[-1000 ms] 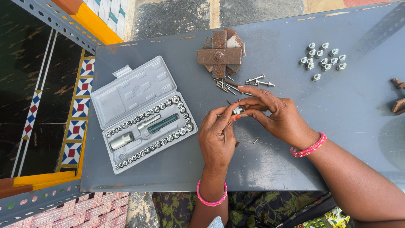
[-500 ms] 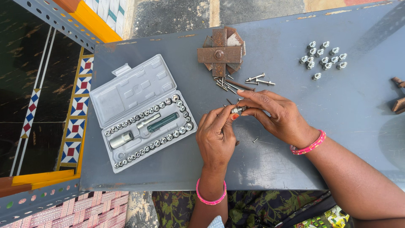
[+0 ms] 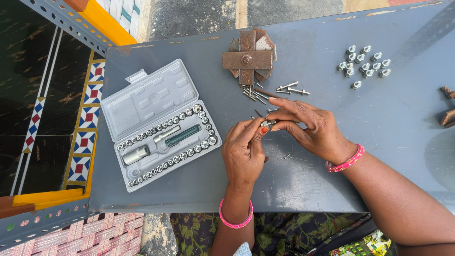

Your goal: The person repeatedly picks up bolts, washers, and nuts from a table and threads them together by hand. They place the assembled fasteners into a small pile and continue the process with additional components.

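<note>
While an open socket set case (image 3: 161,125) lies left of the hands on the grey metal table (image 3: 199,57), the left hand (image 3: 244,151) and the right hand (image 3: 313,128) meet right of that case, both pinching a small nut and bolt (image 3: 268,123) between fingertips. Farther right of the case, loose bolts (image 3: 275,90) lie under rusty plates (image 3: 249,59), and nuts (image 3: 362,61) cluster beyond.
</note>
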